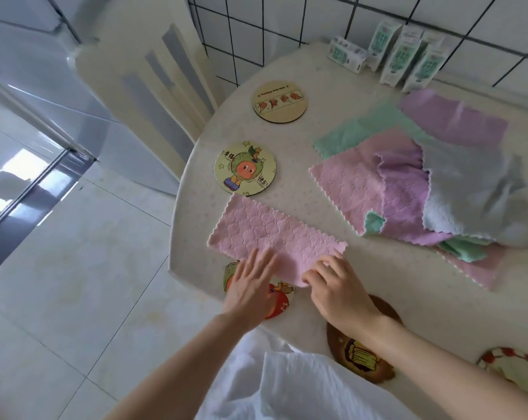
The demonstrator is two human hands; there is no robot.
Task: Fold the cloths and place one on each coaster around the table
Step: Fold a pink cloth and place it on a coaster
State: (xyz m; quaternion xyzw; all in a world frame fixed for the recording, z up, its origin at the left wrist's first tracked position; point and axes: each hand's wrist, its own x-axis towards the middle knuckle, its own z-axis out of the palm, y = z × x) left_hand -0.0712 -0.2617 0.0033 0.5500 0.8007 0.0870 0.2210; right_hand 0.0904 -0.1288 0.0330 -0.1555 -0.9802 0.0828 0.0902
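Observation:
A pink cloth (pixel 265 231) lies folded into a long strip near the table's front left edge. My left hand (pixel 250 286) rests flat on its near end with straight fingers. My right hand (pixel 338 289) pinches the strip's near right corner with curled fingers. A pile of pink, purple, green and grey cloths (pixel 423 183) lies to the right. Round coasters lie around the table edge: a beige one (pixel 280 100), a green cartoon one (pixel 245 168), a red one (pixel 279 298) partly under my left hand, a brown one (pixel 359 359) under my right wrist, and a red-and-white one (pixel 511 365).
The round white table (pixel 317 213) stands against a tiled wall. Several green-and-white cartons (pixel 405 59) stand at its back. A cream chair (pixel 153 83) stands at the table's left, and pale floor tiles lie beyond the edge.

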